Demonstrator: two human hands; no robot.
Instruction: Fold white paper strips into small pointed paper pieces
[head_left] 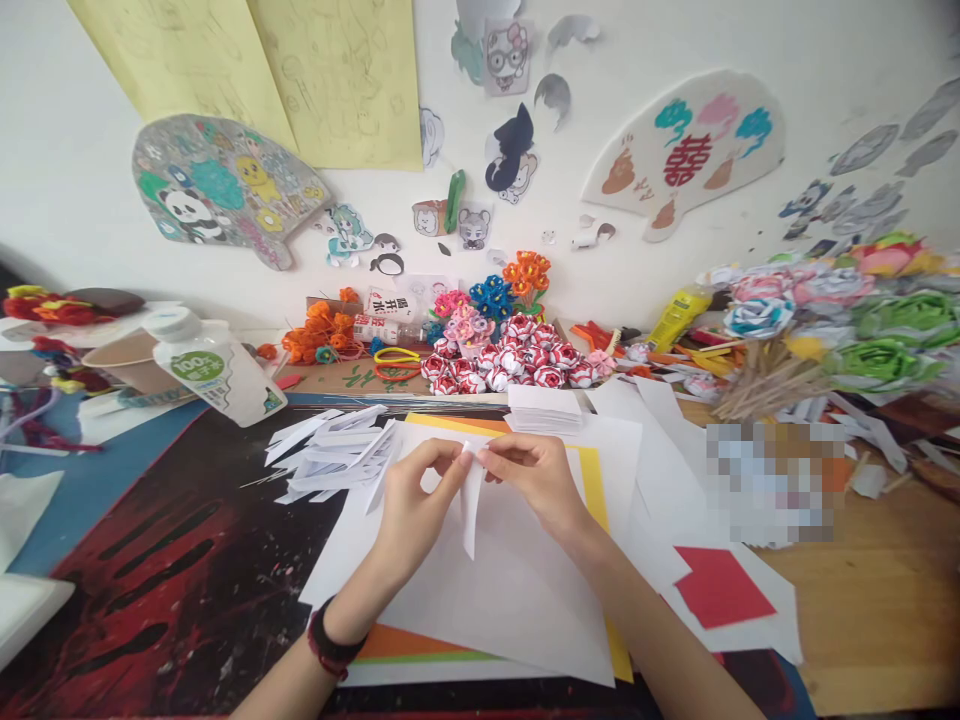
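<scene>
A narrow white paper strip (469, 510) hangs down over a stack of white sheets (525, 590). Its top end is pinched between the thumb and fingers of my left hand (424, 490). My right hand (529, 475) is closed beside it, thumb and index fingertips at the strip's upper right edge. Both hands meet above the middle of the sheets. Left of them lies a loose pile of white paper strips (334, 455). Behind my right hand sits a small stack of white paper (544, 411).
Red-and-white paper flowers (525, 355) line the back edge. A white bottle (217, 365) leans at the left, beside a paper cup (127, 362). Red paper (724, 588) lies at the right, with sticks (765, 380) and green flowers (885, 365) behind it.
</scene>
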